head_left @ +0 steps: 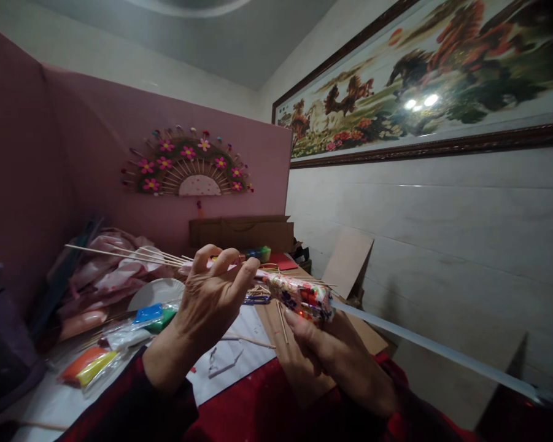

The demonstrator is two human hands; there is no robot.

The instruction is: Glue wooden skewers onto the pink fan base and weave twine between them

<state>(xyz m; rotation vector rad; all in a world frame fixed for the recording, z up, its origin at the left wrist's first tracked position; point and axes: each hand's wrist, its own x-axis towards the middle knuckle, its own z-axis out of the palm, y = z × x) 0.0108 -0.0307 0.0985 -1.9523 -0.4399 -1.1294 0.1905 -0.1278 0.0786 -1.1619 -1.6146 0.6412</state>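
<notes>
My right hand (336, 356) is wrapped round a glue gun (299, 294) covered in a colourful pattern. A long translucent glue stick (423, 341) sticks out of the gun's back end toward the lower right. The nozzle points left, toward the fingers of my left hand (216, 294). That hand is closed, its curled fingers gripping thin wooden sticks (133, 253) that reach out to the left. A pale pink piece shows by the sticks, partly hidden behind the fingers. Whether the nozzle touches it, I cannot tell.
Bags of coloured clay (89, 366), a white paper plate (156, 293) and pink cloth (115, 264) lie at left. White paper (230, 362) and loose sticks (283, 322) are below my hands. Cardboard (242, 235) stands behind; a flowered fan (193, 162) hangs on the pink board.
</notes>
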